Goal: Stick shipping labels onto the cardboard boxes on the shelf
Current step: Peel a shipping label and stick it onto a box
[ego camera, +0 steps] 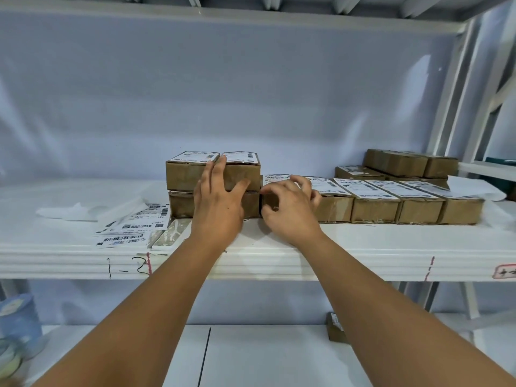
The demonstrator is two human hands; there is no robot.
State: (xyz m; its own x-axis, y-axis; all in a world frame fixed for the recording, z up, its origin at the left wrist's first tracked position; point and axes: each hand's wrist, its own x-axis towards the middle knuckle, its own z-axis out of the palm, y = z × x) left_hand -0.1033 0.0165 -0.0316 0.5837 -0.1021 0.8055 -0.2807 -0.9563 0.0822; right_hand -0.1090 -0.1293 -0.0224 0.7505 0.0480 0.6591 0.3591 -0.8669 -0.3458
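A two-high stack of small cardboard boxes (183,177) stands at the middle of the white shelf (363,247), its top boxes labelled. My left hand (219,203) lies flat against the stack's front, fingers spread and straight. Right of the stack runs a row of labelled boxes (391,202). My right hand (290,208) curls over the leftmost box (335,208) of that row, fingertips on its label and thumb at its front left corner. A loose pile of shipping labels (134,227) lies on the shelf left of the stack.
More brown boxes (396,163) are piled at the back right. Crumpled white backing paper (69,212) lies at the far left. The lower shelf holds one small box (336,328). A shelf upright (449,107) rises at the right.
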